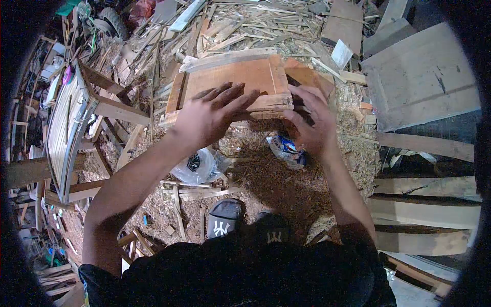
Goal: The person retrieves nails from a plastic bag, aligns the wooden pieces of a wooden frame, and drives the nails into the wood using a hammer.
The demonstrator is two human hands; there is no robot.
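A framed wooden panel [227, 77], orange-brown inside with paler wooden strips along its edges, is in front of me at the upper middle. My left hand [212, 112] lies over its near left part, fingers stretched out and nothing gripped. At the near right corner, my right hand [313, 120] holds the panel's edge, thumb below and fingers above. Beneath the panel, on the ground, are a clear plastic bag [202, 169] with dark small pieces in it and a blue and white packet [287, 151].
Wood scraps [255, 25] and sawdust cover the ground. A wooden frame with a slatted panel [71, 133] stands at left. On the right are a large grey-brown board [422, 77] and several stacked planks [424, 212]. My dark shoes [225, 217] are below.
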